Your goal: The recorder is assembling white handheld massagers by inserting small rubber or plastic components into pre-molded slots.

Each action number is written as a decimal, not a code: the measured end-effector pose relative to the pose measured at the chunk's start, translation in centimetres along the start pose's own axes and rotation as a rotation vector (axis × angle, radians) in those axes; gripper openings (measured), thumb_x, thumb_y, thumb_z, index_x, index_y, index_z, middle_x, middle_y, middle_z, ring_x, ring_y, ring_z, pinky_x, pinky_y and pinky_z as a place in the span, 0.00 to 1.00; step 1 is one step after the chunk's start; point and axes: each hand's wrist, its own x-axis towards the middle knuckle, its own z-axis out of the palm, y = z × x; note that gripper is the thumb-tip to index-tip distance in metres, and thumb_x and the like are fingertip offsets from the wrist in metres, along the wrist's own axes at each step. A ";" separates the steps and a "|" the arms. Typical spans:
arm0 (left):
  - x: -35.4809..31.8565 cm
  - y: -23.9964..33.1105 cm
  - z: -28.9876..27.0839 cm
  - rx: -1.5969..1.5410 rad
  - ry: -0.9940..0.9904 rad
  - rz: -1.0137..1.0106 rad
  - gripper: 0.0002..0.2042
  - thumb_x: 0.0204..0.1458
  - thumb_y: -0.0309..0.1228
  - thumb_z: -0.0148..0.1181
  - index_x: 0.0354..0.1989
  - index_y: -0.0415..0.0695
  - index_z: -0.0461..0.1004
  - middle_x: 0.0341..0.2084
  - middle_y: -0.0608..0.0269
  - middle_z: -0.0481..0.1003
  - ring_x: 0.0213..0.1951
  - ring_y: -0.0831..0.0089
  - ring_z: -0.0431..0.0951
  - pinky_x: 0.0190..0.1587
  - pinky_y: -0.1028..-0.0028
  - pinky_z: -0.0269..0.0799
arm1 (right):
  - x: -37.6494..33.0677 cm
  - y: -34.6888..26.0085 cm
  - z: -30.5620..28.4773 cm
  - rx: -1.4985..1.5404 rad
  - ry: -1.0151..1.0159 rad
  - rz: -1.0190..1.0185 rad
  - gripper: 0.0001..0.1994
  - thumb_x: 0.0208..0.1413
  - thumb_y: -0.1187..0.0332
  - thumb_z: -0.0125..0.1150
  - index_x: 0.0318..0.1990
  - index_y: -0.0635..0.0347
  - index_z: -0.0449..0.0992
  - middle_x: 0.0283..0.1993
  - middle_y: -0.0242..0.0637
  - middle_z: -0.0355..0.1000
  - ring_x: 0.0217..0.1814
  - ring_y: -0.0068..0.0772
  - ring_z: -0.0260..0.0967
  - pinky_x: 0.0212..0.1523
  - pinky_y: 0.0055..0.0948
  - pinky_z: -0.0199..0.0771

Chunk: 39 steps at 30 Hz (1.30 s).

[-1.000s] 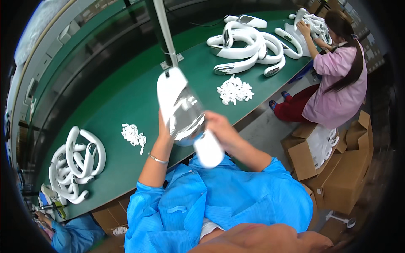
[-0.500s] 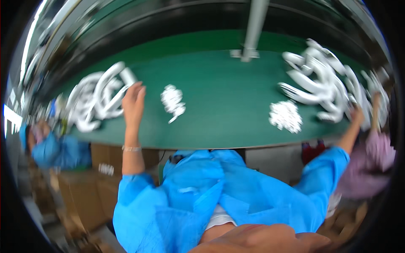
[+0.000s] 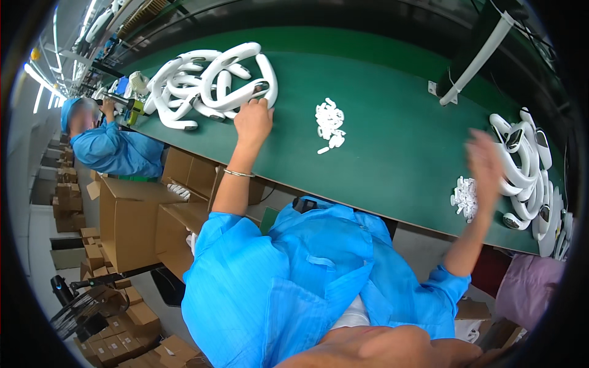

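Observation:
My left hand (image 3: 253, 124) is closed on the near end of a curved white plastic part (image 3: 270, 72), at the right edge of a heap of similar loop-shaped parts (image 3: 178, 92). Its fingertips are partly hidden behind the part. My right hand (image 3: 485, 165), smeared by motion, has its fingers stretched out and shows nothing in them. It is over the table beside a pile of small white pieces (image 3: 464, 199), left of a second heap of curved white parts (image 3: 521, 159) with dark oval insets. Another small pile of white pieces (image 3: 329, 124) lies between my hands.
The green tabletop (image 3: 380, 159) has a post with a white strip (image 3: 475, 58) at its back. A co-worker in blue (image 3: 116, 144) sits at the left with a yellow-green tool (image 3: 135, 111). Open cardboard boxes (image 3: 132, 214) stand left of me. A pink sleeve (image 3: 531, 288) shows at right.
The view has swung to the right. My left hand has closed on a curved white part. My right hand has come away from the right heap, toward the small pieces.

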 end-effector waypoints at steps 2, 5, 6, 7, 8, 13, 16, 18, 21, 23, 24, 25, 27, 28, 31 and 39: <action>0.7 -0.9 -0.2 -0.076 0.105 -0.084 0.07 0.45 0.33 0.61 0.29 0.45 0.71 0.25 0.58 0.72 0.28 0.56 0.75 0.25 0.62 0.72 | 0.8 -2.8 9.4 -0.139 -0.201 -0.506 0.14 0.50 0.76 0.58 0.46 0.59 0.74 0.42 0.44 0.73 0.40 0.42 0.72 0.41 0.33 0.72; 3.8 -4.7 -0.6 -0.057 0.276 -0.308 0.07 0.47 0.32 0.59 0.31 0.45 0.70 0.29 0.56 0.72 0.28 0.55 0.76 0.26 0.60 0.72 | 3.5 -3.6 19.7 -0.270 -0.368 -0.583 0.13 0.51 0.71 0.58 0.46 0.56 0.75 0.39 0.45 0.71 0.39 0.47 0.71 0.39 0.40 0.72; 4.9 -6.6 -0.7 -0.015 0.214 -0.413 0.08 0.46 0.33 0.60 0.32 0.44 0.71 0.30 0.54 0.73 0.30 0.55 0.77 0.28 0.59 0.73 | 4.5 -3.8 21.8 -0.265 -0.377 -0.608 0.13 0.51 0.71 0.58 0.46 0.56 0.75 0.39 0.45 0.71 0.39 0.47 0.71 0.39 0.40 0.72; 6.0 -8.7 -0.9 0.027 0.152 -0.522 0.10 0.46 0.34 0.61 0.34 0.44 0.72 0.32 0.53 0.73 0.33 0.55 0.77 0.31 0.59 0.74 | 5.4 -4.0 23.5 -0.424 -0.450 -0.560 0.13 0.51 0.70 0.58 0.45 0.55 0.75 0.38 0.46 0.71 0.39 0.47 0.71 0.39 0.40 0.72; 7.1 -10.9 -0.3 0.013 0.054 -0.571 0.12 0.45 0.37 0.62 0.35 0.44 0.74 0.33 0.54 0.75 0.35 0.56 0.78 0.35 0.59 0.74 | 6.0 -4.0 24.9 -0.586 -0.516 -0.505 0.12 0.51 0.69 0.58 0.44 0.54 0.76 0.37 0.46 0.70 0.38 0.47 0.71 0.39 0.41 0.72; 11.2 -17.1 3.6 0.072 -0.368 -0.453 0.17 0.40 0.44 0.65 0.34 0.45 0.79 0.35 0.54 0.78 0.41 0.58 0.78 0.42 0.64 0.74 | 6.5 -2.6 28.2 -0.650 -0.494 -0.599 0.06 0.48 0.70 0.58 0.34 0.58 0.77 0.32 0.45 0.69 0.37 0.47 0.71 0.37 0.42 0.72; 12.3 -18.1 4.4 -0.063 -0.328 -0.439 0.16 0.41 0.43 0.64 0.32 0.44 0.79 0.34 0.55 0.78 0.39 0.59 0.79 0.41 0.64 0.73 | 6.6 -2.4 28.5 -0.562 -0.477 -0.550 0.05 0.47 0.72 0.58 0.31 0.59 0.76 0.30 0.45 0.70 0.36 0.48 0.70 0.36 0.43 0.71; 12.5 -18.2 4.3 -0.128 -0.267 -0.443 0.16 0.41 0.43 0.64 0.33 0.44 0.79 0.33 0.54 0.78 0.37 0.59 0.79 0.40 0.63 0.73 | 6.7 -2.4 28.3 -0.402 -0.428 -0.530 0.05 0.46 0.74 0.58 0.32 0.60 0.76 0.28 0.42 0.72 0.31 0.41 0.72 0.33 0.38 0.72; 12.3 -17.1 3.3 -0.244 -0.138 -0.412 0.15 0.43 0.42 0.63 0.32 0.43 0.79 0.28 0.54 0.78 0.33 0.60 0.78 0.37 0.65 0.72 | 7.0 -2.0 27.3 0.053 -0.384 -0.105 0.05 0.47 0.75 0.58 0.33 0.62 0.75 0.27 0.37 0.73 0.27 0.30 0.72 0.28 0.31 0.71; 11.9 -15.5 2.9 -0.746 0.227 -0.358 0.15 0.45 0.39 0.62 0.36 0.40 0.77 0.29 0.54 0.78 0.32 0.62 0.79 0.35 0.66 0.71 | 6.7 -3.5 25.5 0.167 -0.360 -0.012 0.05 0.49 0.76 0.58 0.35 0.64 0.76 0.28 0.34 0.73 0.26 0.22 0.71 0.26 0.23 0.71; 11.5 -14.0 2.4 -1.048 0.221 -0.408 0.15 0.48 0.38 0.60 0.40 0.40 0.74 0.26 0.55 0.77 0.28 0.66 0.78 0.32 0.69 0.70 | 6.2 -4.9 24.5 0.373 -0.368 0.033 0.06 0.50 0.76 0.57 0.36 0.65 0.76 0.28 0.34 0.72 0.27 0.22 0.71 0.27 0.21 0.72; 11.2 -12.6 2.4 -1.107 0.257 -0.356 0.18 0.49 0.39 0.60 0.43 0.40 0.70 0.24 0.56 0.76 0.24 0.70 0.77 0.31 0.72 0.70 | 5.6 -5.7 23.7 0.578 -0.366 0.074 0.06 0.51 0.76 0.56 0.36 0.66 0.76 0.29 0.35 0.72 0.27 0.22 0.71 0.27 0.20 0.73; 10.4 -8.8 1.3 -1.200 0.242 -0.325 0.18 0.50 0.39 0.61 0.43 0.40 0.67 0.23 0.57 0.75 0.23 0.71 0.77 0.27 0.74 0.71 | 4.8 -6.2 23.0 0.647 -0.371 0.067 0.08 0.52 0.76 0.56 0.39 0.69 0.75 0.30 0.38 0.73 0.29 0.23 0.72 0.28 0.19 0.75; 9.8 -6.4 0.1 -1.397 0.172 -0.378 0.18 0.50 0.39 0.61 0.42 0.38 0.66 0.23 0.59 0.73 0.23 0.74 0.77 0.23 0.76 0.72 | 4.1 -6.9 22.8 0.728 -0.357 0.111 0.08 0.53 0.76 0.56 0.40 0.69 0.74 0.30 0.38 0.73 0.29 0.23 0.73 0.28 0.19 0.75; 8.3 -1.5 -0.2 -1.748 -0.148 -0.442 0.20 0.54 0.42 0.58 0.41 0.34 0.67 0.27 0.59 0.72 0.23 0.74 0.75 0.23 0.76 0.75 | 2.4 -8.1 21.7 0.815 -0.352 0.186 0.05 0.54 0.75 0.56 0.36 0.69 0.74 0.28 0.39 0.73 0.25 0.24 0.73 0.25 0.18 0.74; 4.8 7.7 0.7 -2.376 -0.767 -0.576 0.12 0.46 0.17 0.56 0.40 0.31 0.68 0.34 0.50 0.72 0.30 0.66 0.75 0.37 0.66 0.77 | -0.3 -6.1 19.3 1.042 -0.411 0.334 0.08 0.54 0.76 0.56 0.40 0.70 0.73 0.32 0.40 0.74 0.31 0.25 0.75 0.31 0.20 0.79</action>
